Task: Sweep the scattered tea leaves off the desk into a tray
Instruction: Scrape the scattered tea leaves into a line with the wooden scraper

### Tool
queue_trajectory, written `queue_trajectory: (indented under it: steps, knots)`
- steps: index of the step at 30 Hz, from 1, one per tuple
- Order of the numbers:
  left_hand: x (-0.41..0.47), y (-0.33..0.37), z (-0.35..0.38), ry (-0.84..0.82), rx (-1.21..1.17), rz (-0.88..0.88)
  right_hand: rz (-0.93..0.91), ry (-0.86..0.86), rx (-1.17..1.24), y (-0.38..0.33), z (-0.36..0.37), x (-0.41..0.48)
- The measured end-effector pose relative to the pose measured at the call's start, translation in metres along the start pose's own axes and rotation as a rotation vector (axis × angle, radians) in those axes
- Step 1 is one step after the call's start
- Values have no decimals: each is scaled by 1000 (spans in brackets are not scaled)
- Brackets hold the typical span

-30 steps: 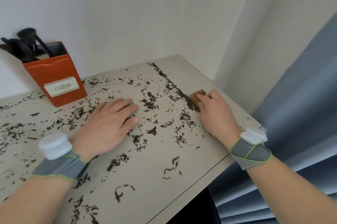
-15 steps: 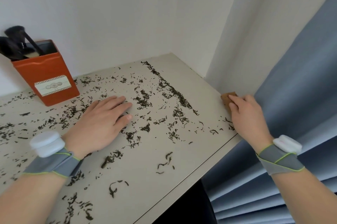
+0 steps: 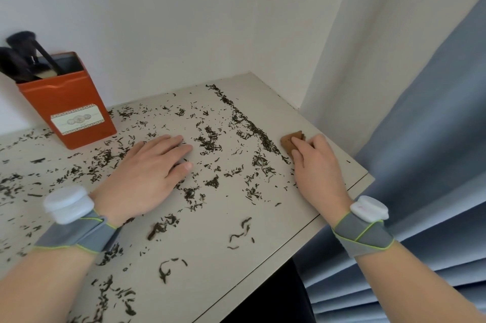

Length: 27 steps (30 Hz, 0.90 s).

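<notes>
The pale surface [image 3: 302, 135] fills a corner between white walls, with a blue-grey curtain [image 3: 420, 138] hanging just past its right edge. Dry dark tea leaves [image 3: 207, 138] lie scattered over most of it, thinning toward the near edge. The strip along the right side is nearly bare, and at its border the leaves are heaped in a dense dark ridge [image 3: 247, 122] running from the back corner toward the right hand. That looks like the front of a sweep, the leaves being herded leftward in a line rather than flicked about.

Against the back wall at the left stands an orange tea tin [image 3: 71, 112], lid off, with dark brushes [image 3: 23, 59] stuck in it; it seems parked out of the sweeping path. No tray shows anywhere, so where the leaves will end up cannot be told.

The left hand [image 3: 147, 178] lies flat, palm down, its fingers [image 3: 168, 143] spread loosely and holding nothing. It rests on top of leaves, probably as a brace for the body while the other arm reaches across.

The right hand [image 3: 315, 164] presses a small brown pad [image 3: 290, 141] onto the surface at the near end of the ridge, fingers curled closed over its top. Whether it is a sponge or a folded cloth is unclear. Held low and flat like this, its edge can act as a blade that pushes leaves along. Both wrists wear grey straps carrying white pucks [image 3: 369, 208].
</notes>
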State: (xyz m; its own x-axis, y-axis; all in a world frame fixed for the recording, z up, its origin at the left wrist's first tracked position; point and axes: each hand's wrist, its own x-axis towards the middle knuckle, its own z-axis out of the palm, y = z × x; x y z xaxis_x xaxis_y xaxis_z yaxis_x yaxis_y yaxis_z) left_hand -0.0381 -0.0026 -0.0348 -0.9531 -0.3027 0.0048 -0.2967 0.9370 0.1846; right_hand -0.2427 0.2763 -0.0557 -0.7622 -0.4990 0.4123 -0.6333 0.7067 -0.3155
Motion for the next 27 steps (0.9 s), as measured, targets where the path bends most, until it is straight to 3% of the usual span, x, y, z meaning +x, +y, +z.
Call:
queue_trajectory:
  steps: [6,13,20,27]
  knots:
    - [0,0,0,5,-3,1,10,6,48,-2,-5,8]
    - [3,-3,3,6,6,9,170,122,8,49,-42,5]
    - [2,-5,4,2,20,8,283,68,-51,75,-42,-14]
    - [2,-2,2,0,7,4,205,60,-45,42,-22,-11]
